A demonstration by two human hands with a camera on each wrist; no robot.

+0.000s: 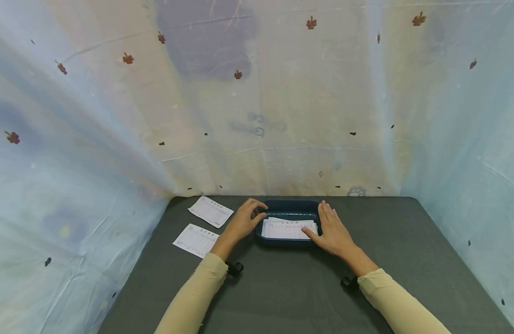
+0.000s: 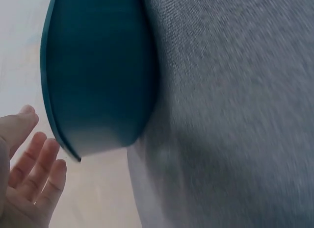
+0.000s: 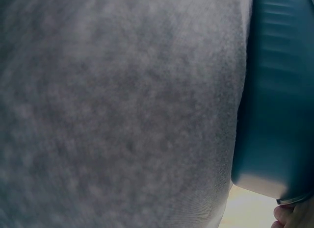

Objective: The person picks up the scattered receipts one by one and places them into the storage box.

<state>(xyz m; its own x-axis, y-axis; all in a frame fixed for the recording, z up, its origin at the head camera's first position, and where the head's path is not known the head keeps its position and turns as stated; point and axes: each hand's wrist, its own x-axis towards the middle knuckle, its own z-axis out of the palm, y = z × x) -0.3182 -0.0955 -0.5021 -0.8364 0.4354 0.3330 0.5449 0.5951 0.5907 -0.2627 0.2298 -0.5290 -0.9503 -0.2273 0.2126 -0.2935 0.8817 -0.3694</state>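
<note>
A dark blue tray (image 1: 292, 208) sits near the table's far edge, and a few printed white paper slips (image 1: 283, 230) lie inside it. Beside its left end is my left hand (image 1: 243, 220), fingers loosely bent near the rim and holding nothing. In the left wrist view that hand (image 2: 32, 181) is just off the corner of the tray (image 2: 100, 71). My right hand (image 1: 334, 234) lies along the tray's right end with straight fingers, its thumb reaching over the slips. The right wrist view shows only a bit of that hand (image 3: 297, 215) by the tray's rim.
Two more printed slips lie on the grey table (image 1: 290, 292) left of the tray: a far one (image 1: 211, 211) and a nearer one (image 1: 196, 240), partly behind my left forearm. A patterned curtain (image 1: 282, 102) hangs behind the table and along both sides.
</note>
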